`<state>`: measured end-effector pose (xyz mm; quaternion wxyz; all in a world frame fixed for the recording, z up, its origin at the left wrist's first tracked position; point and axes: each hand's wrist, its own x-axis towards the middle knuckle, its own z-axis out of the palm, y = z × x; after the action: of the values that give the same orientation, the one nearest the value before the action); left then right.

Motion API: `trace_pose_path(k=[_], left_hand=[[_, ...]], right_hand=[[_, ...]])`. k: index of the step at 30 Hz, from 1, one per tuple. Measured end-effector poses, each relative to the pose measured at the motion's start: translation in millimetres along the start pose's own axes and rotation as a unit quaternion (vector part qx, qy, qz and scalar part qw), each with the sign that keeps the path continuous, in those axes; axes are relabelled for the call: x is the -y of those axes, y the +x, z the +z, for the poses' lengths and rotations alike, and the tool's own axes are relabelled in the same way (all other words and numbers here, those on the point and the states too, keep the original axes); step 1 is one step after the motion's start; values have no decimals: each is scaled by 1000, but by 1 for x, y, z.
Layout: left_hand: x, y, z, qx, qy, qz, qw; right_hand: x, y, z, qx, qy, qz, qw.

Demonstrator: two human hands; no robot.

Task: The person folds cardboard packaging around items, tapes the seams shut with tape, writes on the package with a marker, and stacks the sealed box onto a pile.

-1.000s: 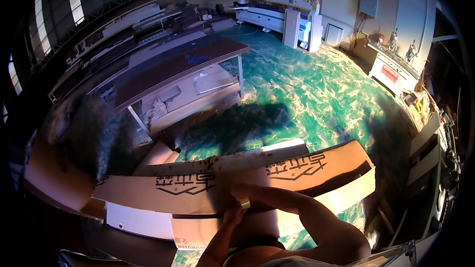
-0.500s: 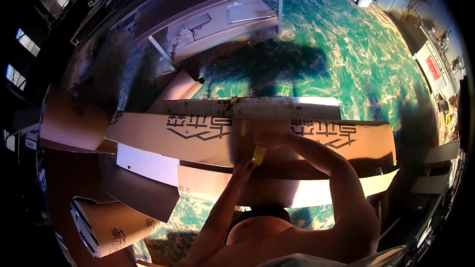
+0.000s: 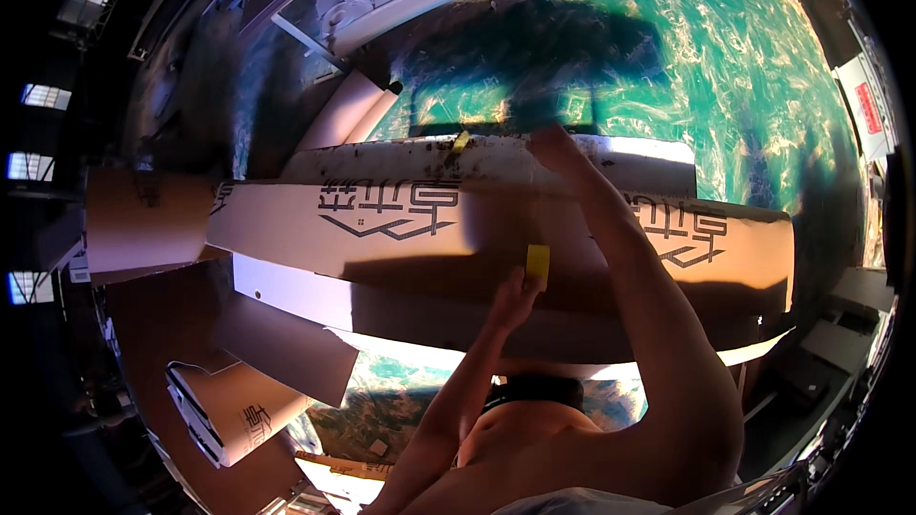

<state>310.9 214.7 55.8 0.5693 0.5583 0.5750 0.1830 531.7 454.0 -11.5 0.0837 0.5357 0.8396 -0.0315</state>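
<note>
A long sheet of brown cardboard (image 3: 401,229) with black printing lies across in front of me, folded over a long flat shape. My left hand (image 3: 515,298) is closed round a roll of yellow tape (image 3: 537,267), held just above the middle of the cardboard. My right hand (image 3: 553,150) is stretched out past the cardboard's far edge, over a stained white beam (image 3: 382,164). Its fingers look closed; what they grip, if anything, is too small to make out. A scrap of yellow tape (image 3: 461,141) sticks to the beam left of that hand.
A cardboard roll (image 3: 343,110) leans beyond the beam. Another bundle wrapped in cardboard (image 3: 243,410) lies at lower left, near a white panel (image 3: 291,291). Farther off stands a table with a lower shelf (image 3: 429,0). The floor (image 3: 725,67) is green and marbled.
My right hand has moved away from the tape roll, outward to the beam. My left hand and the roll have shifted right and slightly up in the view, which has tilted down.
</note>
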Motion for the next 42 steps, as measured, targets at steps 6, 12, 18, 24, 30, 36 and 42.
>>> trace_pose_path(k=[6, 12, 18, 24, 30, 36, 42], left_hand=[[12, -45, -34, 70, 63, 74, 993], [-1, -126, -85, 152, 372, 183, 897], [34, -79, -57, 43, 416, 258, 871], [65, -21, -63, 119, 451, 275, 841], [100, 7, -59, 19, 311, 353, 882], [99, 4, -40, -89, 340, 376, 858], [102, 15, -43, -110, 322, 359, 869]], right_hand=[[57, 3, 14, 125, 267, 183, 938], [99, -26, -25, 132, 306, 238, 912], [96, -36, -30, 143, 282, 268, 910], [132, -86, -18, 18, 218, 252, 943], [206, -153, -20, -217, 389, 397, 802], [251, -185, -14, -305, 553, 601, 491], [317, -266, -34, -209, 579, 605, 505]])
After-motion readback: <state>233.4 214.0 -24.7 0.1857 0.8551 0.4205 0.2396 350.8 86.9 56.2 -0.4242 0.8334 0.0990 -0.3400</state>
